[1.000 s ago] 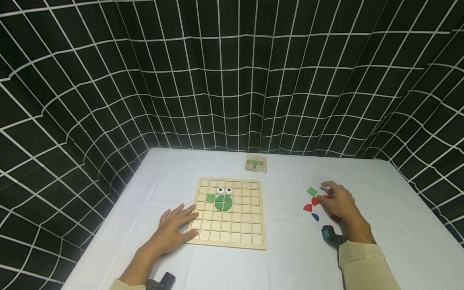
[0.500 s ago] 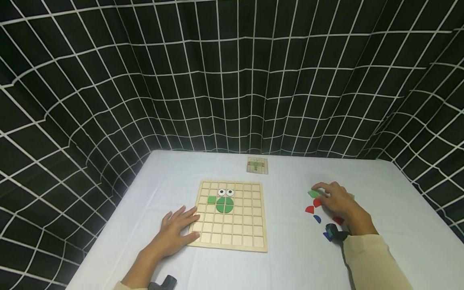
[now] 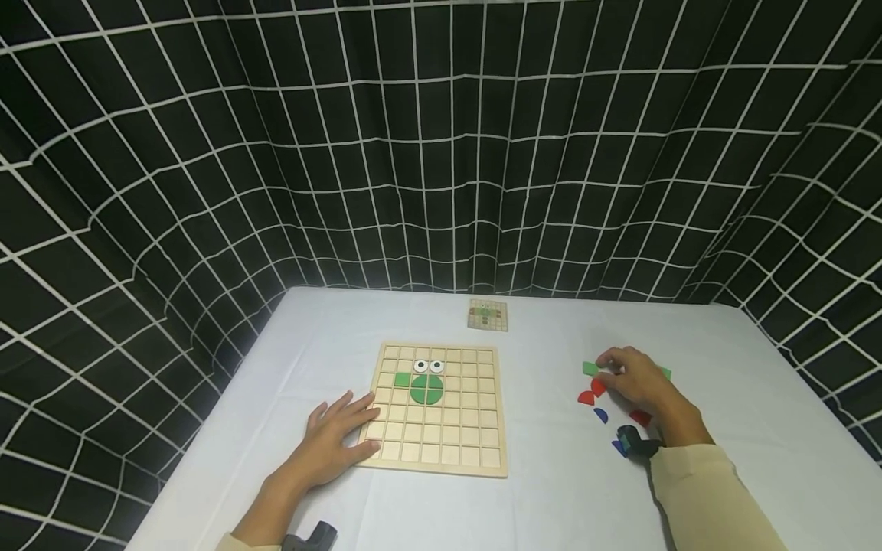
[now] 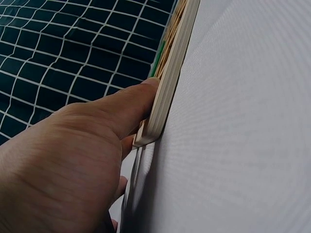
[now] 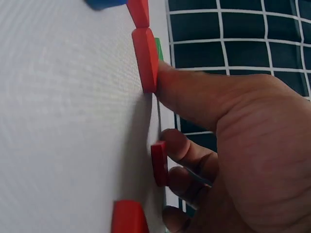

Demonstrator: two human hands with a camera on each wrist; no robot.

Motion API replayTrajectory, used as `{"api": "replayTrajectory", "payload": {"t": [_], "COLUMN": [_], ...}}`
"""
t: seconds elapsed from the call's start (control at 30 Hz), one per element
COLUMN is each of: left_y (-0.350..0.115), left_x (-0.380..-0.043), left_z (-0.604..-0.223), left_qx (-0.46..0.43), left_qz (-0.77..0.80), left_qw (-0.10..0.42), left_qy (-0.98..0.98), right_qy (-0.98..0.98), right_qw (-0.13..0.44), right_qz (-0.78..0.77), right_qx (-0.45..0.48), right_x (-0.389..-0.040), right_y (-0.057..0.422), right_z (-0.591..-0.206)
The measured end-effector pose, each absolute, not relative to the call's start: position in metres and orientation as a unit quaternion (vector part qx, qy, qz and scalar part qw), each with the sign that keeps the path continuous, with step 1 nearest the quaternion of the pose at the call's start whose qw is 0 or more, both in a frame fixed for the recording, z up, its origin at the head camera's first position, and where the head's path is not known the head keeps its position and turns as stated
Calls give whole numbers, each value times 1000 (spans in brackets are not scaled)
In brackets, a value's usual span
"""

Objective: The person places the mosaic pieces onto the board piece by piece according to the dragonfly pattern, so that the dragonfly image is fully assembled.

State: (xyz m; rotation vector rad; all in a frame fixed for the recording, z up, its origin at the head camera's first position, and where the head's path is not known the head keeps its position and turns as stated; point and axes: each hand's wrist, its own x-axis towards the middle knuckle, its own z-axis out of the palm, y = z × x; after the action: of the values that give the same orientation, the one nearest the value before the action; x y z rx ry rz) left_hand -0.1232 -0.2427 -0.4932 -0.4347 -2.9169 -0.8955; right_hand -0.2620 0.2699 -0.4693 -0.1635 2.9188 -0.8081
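Observation:
My left hand (image 3: 333,444) rests at the left edge of a wooden grid board (image 3: 472,448), fingertips on its rim and thumb near the lower corner. In the left wrist view a finger lies on the board's layered edge. On the board sit two eye discs (image 3: 429,366), a green circle of quarter pieces (image 3: 426,389) and a green square (image 3: 402,379). At the right, my right hand (image 3: 637,379) pinches another green square (image 3: 589,369) between thumb and index finger, low over the table. Its thumb lies against a red quarter piece (image 5: 145,58) in the right wrist view.
Around the right hand lie red quarter pieces (image 3: 586,398), a blue half-round piece (image 3: 601,415), a red piece (image 3: 640,418), another blue piece (image 3: 619,448) and a green piece (image 3: 665,373). A picture card (image 3: 488,314) lies behind the board. A black gridded curtain (image 3: 441,191) hangs behind the table.
My right hand has moved left and down from above the pieces to the green square, which has turned and shifted slightly left. The left hand stays at the board's edge.

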Motion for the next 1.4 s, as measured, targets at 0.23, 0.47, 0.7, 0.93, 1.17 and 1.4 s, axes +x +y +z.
{"api": "replayTrajectory", "payload": {"t": [0.23, 0.47, 0.7, 0.93, 1.17, 1.4], "left_y": [-242, -242, -243, -244, -246, -246], "left_x": [-123, -122, -122, -123, -122, -124], "left_z": [-494, -492, -494, -496, -495, -494], "left_qx": [-141, -139, -143, -147, -145, -148], "left_qz": [-294, -291, -288, -290, -298, -299], "left_qw": [32, 28, 33, 37, 32, 30], "left_qy": [-945, -946, -946, -945, -943, -942], "right_qy": [957, 947, 951, 928, 904, 881], "right_qw": [36, 18, -44, -132, -181, -185], "right_qz": [-288, -320, -302, -317, -330, -359], "right_qx": [-20, -6, -50, -147, -204, -246], "right_x": [-254, -237, -220, -202, -198, -197], "right_y": [269, 263, 239, 203, 155, 113], "right_z": [-465, -447, -424, -404, -397, -399]}}
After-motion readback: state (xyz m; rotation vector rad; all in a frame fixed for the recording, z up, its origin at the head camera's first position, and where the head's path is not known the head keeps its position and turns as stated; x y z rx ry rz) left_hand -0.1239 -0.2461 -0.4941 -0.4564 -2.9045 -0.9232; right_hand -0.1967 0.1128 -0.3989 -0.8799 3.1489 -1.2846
